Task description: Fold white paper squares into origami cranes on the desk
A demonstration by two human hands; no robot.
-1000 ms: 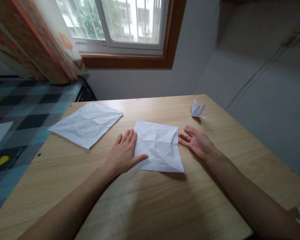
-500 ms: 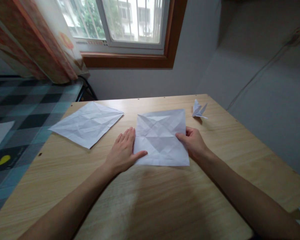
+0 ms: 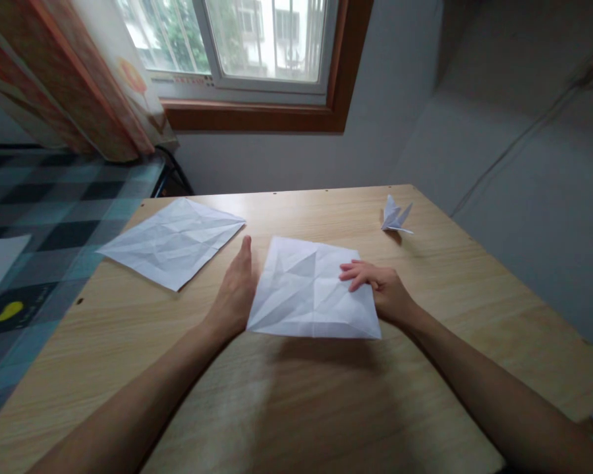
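Observation:
A creased white paper square (image 3: 311, 293) lies in the middle of the wooden table (image 3: 326, 408), slightly raised, with a shadow under its near edge. My left hand (image 3: 234, 289) stands on its side against the sheet's left edge, fingers straight and together; its thumb is hidden behind the paper. My right hand (image 3: 378, 289) grips the sheet's right edge, fingers curled on top and the thumb out of sight beneath.
A second creased sheet (image 3: 172, 240) lies at the table's back left. A small folded paper crane (image 3: 394, 217) stands at the back right. A checked bedcover (image 3: 39, 224) is on the left, with a curtain (image 3: 79, 79) and window behind. Grey walls close the right side.
The sheet's far edge, lifted by my right hand half a second ago, has come back down. My left hand has turned from flat on the paper onto its side.

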